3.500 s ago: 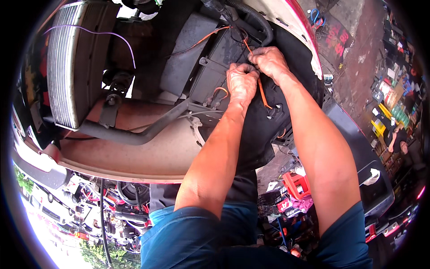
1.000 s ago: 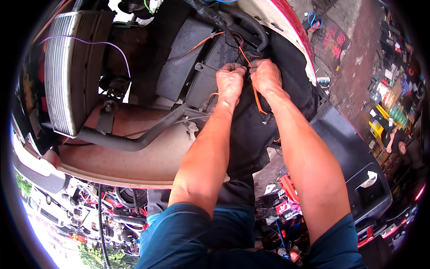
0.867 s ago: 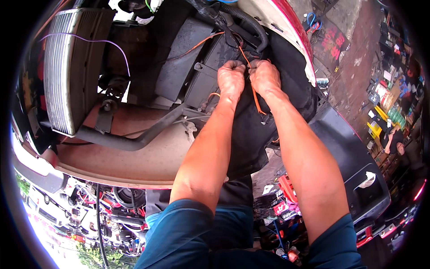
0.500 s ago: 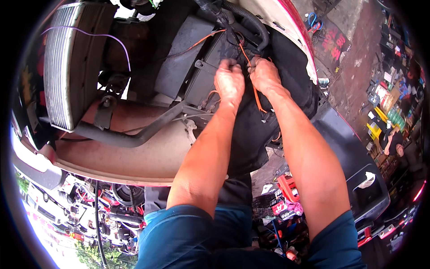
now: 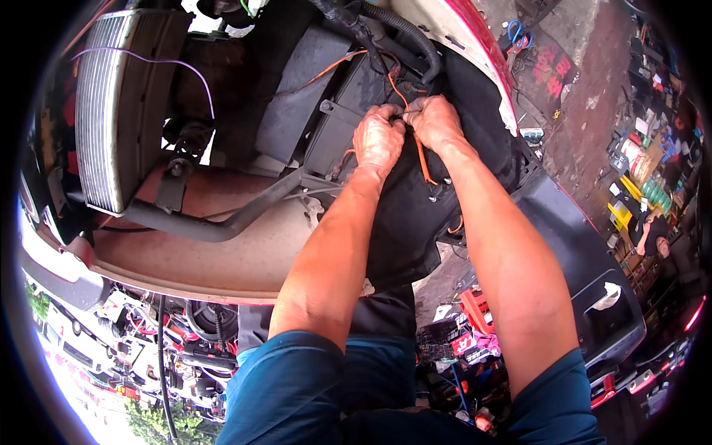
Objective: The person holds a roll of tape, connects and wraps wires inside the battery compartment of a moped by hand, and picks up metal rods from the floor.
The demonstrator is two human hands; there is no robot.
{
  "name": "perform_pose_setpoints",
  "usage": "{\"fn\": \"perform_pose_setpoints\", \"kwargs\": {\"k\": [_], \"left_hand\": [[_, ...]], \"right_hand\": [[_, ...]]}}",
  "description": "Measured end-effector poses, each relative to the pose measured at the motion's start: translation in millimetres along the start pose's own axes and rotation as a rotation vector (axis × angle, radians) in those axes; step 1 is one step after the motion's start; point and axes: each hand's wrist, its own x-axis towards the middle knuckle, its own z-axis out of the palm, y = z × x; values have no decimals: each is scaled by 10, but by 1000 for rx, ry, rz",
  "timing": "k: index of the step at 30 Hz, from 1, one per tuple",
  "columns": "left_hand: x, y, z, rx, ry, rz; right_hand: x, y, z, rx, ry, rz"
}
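both hands (image 5: 406,130) pinching thin orange wire (image 5: 421,152), kinked, w/ loose end dangling

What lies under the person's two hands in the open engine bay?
Under the left hand and right hand an orange wire hangs over black housing. The fingers cover whatever they grip.

To your far left you see a ribbed silver metal radiator (image 5: 122,111) with a thin purple wire (image 5: 159,63) looping across its top. Near it, a dark grey bent metal pipe (image 5: 222,222) runs right over a rust-brown body panel (image 5: 222,259). At far right a black ribbed hose (image 5: 411,37) curves. A red plastic crate (image 5: 475,308) sits near right, on the ground.
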Motion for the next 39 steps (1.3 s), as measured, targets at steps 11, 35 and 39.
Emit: {"fn": "perform_pose_setpoints", "kwargs": {"k": [11, 35, 39], "left_hand": [[353, 93, -145, 180, -286, -35], [-20, -31, 107, 147, 39, 126], [-58, 41, 185, -69, 65, -13]], "right_hand": [[-81, -159, -85, -68, -7, 126], [178, 95, 166, 387, 106, 118], [119, 2, 95, 305, 117, 90]]}}
